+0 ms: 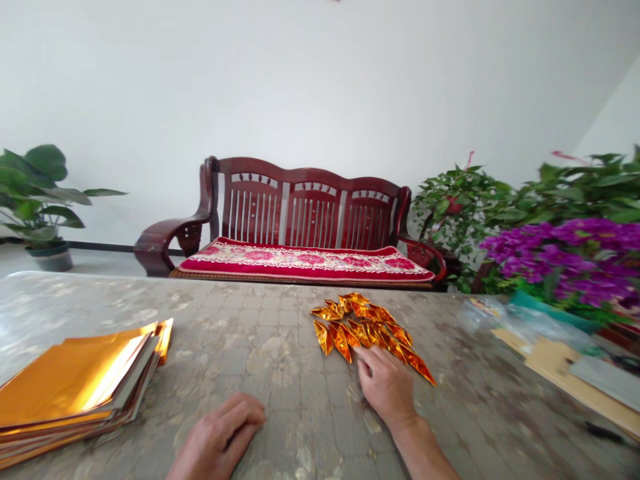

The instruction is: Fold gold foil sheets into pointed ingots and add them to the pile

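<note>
My right hand (385,387) lies at the near edge of a loose pile of folded gold foil pieces (363,327), its fingertips touching the pieces and holding none that I can see. These pieces are narrow, pointed and orange-gold. My left hand (220,433) rests on the tabletop at the bottom of the view, with loosely curled fingers and nothing in them. It is nearest to a thick stack of flat gold foil sheets (75,380), which lies to its left at the table's near left corner.
The marbled grey tabletop (280,373) spans the view. A plastic bag (525,320) and cardboard sheets (560,367) lie at its right side. Beyond it stand a dark red wooden bench (300,207), a potted leafy plant (37,200) and purple flowers (560,257).
</note>
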`<state>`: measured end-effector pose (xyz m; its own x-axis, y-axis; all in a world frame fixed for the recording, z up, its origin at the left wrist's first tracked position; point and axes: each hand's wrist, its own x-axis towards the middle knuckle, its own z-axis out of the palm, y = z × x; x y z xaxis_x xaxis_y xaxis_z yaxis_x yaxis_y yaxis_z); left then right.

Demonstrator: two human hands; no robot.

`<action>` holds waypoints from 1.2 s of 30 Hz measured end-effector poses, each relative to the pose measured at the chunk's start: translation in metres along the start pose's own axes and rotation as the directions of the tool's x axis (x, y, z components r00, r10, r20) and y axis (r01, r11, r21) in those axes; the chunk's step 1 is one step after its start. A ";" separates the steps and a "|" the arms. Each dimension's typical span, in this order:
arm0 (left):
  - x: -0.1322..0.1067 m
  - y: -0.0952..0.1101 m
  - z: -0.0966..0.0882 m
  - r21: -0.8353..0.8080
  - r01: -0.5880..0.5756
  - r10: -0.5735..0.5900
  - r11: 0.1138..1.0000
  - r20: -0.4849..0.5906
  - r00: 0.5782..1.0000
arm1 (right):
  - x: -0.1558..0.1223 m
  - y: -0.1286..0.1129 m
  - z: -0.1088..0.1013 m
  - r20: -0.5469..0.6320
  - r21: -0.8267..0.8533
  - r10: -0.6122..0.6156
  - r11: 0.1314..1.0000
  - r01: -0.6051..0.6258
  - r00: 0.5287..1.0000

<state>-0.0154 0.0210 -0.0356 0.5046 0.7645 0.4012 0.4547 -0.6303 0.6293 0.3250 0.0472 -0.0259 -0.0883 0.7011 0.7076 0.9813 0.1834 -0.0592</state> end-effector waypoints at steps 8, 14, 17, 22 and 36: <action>-0.001 0.001 -0.001 -0.005 0.023 -0.023 1.000 0.014 1.000 | -0.001 0.000 0.002 0.008 0.013 0.005 1.000 -0.005 1.000; -0.001 0.004 -0.001 -0.010 0.040 -0.040 0.999 0.006 0.999 | 0.001 -0.002 0.000 0.027 0.003 0.013 1.000 -0.013 1.000; 0.000 0.005 -0.001 -0.021 0.051 -0.051 0.998 0.000 0.999 | 0.001 -0.005 -0.002 0.037 -0.019 0.022 1.000 -0.022 0.999; 0.000 0.006 -0.001 -0.026 0.054 -0.054 0.998 -0.013 0.998 | 0.001 -0.004 -0.003 0.006 -0.032 0.074 0.997 -0.073 0.997; 0.004 0.017 -0.004 0.041 0.106 -0.104 0.994 -0.048 0.993 | -0.005 -0.087 -0.019 0.026 0.415 -0.396 0.840 0.350 0.918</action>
<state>-0.0090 0.0138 -0.0208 0.4191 0.8314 0.3648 0.5355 -0.5509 0.6402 0.2434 0.0145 -0.0104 -0.4741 0.5889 0.6545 0.7221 0.6854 -0.0937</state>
